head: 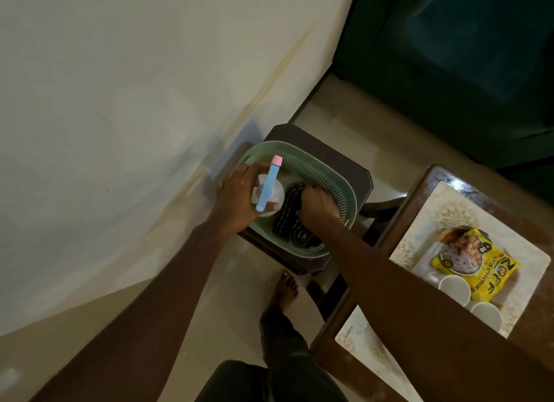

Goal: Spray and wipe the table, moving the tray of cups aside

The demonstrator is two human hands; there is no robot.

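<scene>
- Head view, materials: pale green plastic basket (322, 174), oval, perforated walls, on a dark stool (341, 168); inside it a dark striped cloth (289, 214), crumpled.
- Spray bottle (271, 192): translucent white rounded body, blue trigger head, pink nozzle tip; held over the basket's left rim.
- Tray (521, 263) on the table (419, 192): cream, rounded rectangle, faint floral print; carries two white cups (454, 286), seen from above, beside a glossy yellow snack packet (476, 266).
- Surface and room: dark brown wooden table at right, partly hidden by the right forearm; pale polished floor (233, 305); off-white wall at left; dark green upholstery at upper right; one bare foot (284, 290) on the floor.
- Left hand (239, 195): fingers curled around the spray bottle.
- Right hand (319, 207): down inside the basket, closed onto the striped cloth.
</scene>
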